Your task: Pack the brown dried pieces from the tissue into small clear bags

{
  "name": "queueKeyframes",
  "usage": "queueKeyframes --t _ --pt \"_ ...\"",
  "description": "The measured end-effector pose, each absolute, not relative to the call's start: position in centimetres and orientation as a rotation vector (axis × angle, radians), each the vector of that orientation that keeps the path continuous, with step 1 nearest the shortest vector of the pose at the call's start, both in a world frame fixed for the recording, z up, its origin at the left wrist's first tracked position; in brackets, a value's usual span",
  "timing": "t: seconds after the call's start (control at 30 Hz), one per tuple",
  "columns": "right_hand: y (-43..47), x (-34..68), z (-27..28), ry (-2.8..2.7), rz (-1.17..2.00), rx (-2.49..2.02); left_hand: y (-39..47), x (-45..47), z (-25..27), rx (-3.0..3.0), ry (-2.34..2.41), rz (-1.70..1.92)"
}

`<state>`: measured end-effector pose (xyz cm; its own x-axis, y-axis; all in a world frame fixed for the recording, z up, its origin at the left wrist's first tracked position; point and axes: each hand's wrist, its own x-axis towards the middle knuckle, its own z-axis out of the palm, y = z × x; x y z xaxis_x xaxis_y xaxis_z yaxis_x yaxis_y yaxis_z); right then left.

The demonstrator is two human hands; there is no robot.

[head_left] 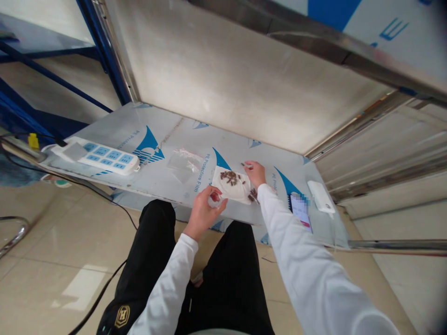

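Note:
A white cloth-like sheet or pad (pixel 240 191) lies near the front edge of the shelf. Small dark brown pieces (pixel 229 177) are heaped on its upper left part, and more brown pieces (pixel 253 195) sit at its right end. My right hand (pixel 256 173) is above the upper right side, its fingertips pinching one small dark piece (pixel 243 164). By the lower left corner of the sheet is my left hand (pixel 206 209), fingers curved and thumb apart from them. I see nothing held in it.
Left of the sheet lies a clear plastic bag (pixel 185 163). A white power strip (pixel 104 156) with a plug stands at the left end. To the right are a phone (pixel 301 211) and a white device (pixel 320 196) with a cable. An upper shelf (pixel 331 51) overhangs the back.

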<state>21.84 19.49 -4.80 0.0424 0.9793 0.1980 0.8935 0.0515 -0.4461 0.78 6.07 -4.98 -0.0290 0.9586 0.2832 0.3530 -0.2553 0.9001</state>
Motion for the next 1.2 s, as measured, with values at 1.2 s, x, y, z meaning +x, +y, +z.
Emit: queueKeyframes --t 1.2 --pt "20.4 21.1 -9.1 -1.871 0.383 -1.911 6.6 -0.4 -5.0 1.575 1.439 1.296"
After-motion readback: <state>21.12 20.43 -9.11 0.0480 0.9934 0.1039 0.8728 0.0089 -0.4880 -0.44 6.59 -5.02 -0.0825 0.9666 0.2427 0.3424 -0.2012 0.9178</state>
